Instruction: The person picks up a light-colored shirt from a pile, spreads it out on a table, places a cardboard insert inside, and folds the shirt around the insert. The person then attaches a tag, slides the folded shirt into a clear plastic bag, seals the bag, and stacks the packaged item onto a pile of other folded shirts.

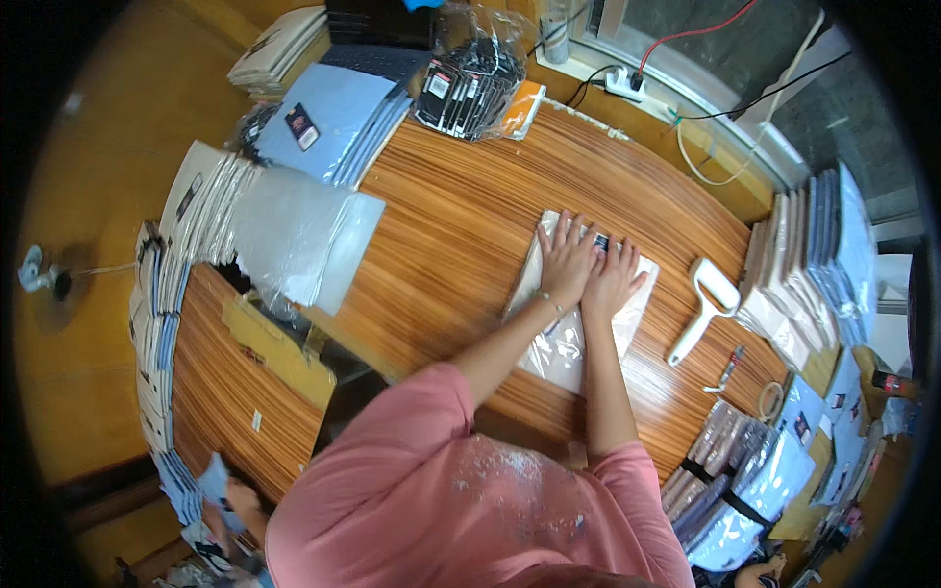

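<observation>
A flat cream folded garment (561, 361) in a clear, shiny plastic bag lies on the wood-grain table in front of me. A dark tag shows near its far edge, partly covered by my fingers. My left hand (569, 263) rests palm down on its far left part, fingers stretched out. Close beside it, my right hand (612, 278) presses flat on the far right part, fingers also extended. The thumbs nearly meet. Neither hand grips anything. Right of the package lies a white lint roller (704, 312).
A small slim tool (727, 368) and a tape roll (770, 400) lie right. Bagged garments (774, 265) stack along the right edge. Clear bags (294, 230) and blue packages (328, 113) sit left. A bag of black tags (472, 88) lies far. Another person's hand (243, 502) shows lower left.
</observation>
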`<action>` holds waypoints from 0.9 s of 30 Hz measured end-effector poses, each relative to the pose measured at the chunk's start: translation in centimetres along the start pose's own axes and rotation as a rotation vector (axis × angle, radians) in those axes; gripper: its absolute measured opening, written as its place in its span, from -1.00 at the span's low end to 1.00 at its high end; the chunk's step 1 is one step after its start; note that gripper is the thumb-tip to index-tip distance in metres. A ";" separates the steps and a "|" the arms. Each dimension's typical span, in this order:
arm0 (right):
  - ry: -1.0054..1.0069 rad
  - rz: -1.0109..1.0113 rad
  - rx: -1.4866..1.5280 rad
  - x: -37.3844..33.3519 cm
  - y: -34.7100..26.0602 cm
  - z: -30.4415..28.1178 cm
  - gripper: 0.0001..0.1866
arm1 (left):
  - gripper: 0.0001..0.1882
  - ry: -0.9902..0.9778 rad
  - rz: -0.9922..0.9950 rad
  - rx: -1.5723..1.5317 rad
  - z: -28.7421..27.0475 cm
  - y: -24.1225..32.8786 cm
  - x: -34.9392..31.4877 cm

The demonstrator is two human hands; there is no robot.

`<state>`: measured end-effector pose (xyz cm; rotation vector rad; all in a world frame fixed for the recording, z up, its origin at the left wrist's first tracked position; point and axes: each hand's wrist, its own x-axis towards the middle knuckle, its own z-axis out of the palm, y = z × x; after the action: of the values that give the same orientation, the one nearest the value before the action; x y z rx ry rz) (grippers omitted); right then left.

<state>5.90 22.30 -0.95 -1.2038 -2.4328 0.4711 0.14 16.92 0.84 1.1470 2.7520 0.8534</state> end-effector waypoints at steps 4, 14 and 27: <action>-0.057 0.016 -0.011 2.6 1.4 -4.4 -0.53 | -0.50 -0.206 0.066 0.034 -2.9 0.0 2.2; -0.680 -0.219 0.154 -4.9 4.4 -10.3 -0.56 | -0.41 -0.439 0.223 0.199 -10.9 -7.4 -6.8; -0.843 0.088 0.971 -10.1 -7.6 -3.4 -0.49 | -0.31 -0.001 -0.442 -1.565 -16.3 -18.7 -20.6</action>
<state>7.99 10.23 3.51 -0.7082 -2.1198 2.2069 -0.89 -15.26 1.83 0.1707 1.2844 2.1089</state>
